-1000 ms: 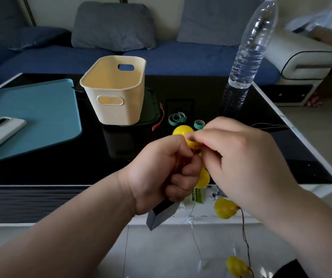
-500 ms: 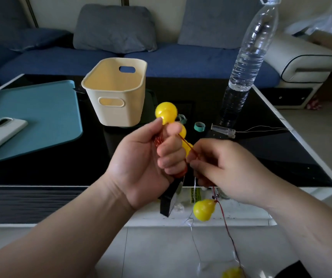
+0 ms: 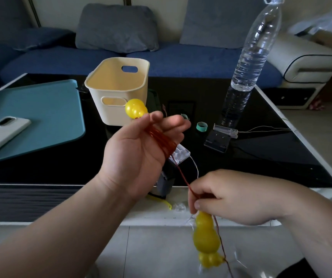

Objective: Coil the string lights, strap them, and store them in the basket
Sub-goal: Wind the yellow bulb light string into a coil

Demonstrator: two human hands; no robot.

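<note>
Opened wider than a moment ago, my left hand (image 3: 137,157) spreads its fingers nearly straight in front of the basket (image 3: 119,85), the string lights (image 3: 162,140) coiled round them, loops slanting up-left. My right hand (image 3: 231,197) pinches the taut wire above a dangling bulb (image 3: 206,235); light, limp and thin, I judge, so I grip wire, not bulbs

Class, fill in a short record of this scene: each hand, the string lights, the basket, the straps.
left hand: fingers spread, red wire coil looped round it
right hand: pinches the trailing wire
yellow bulbs: hang under the right hand
basket: upright on table, nothing seen inside
green strap: lies on table, unused
</note>
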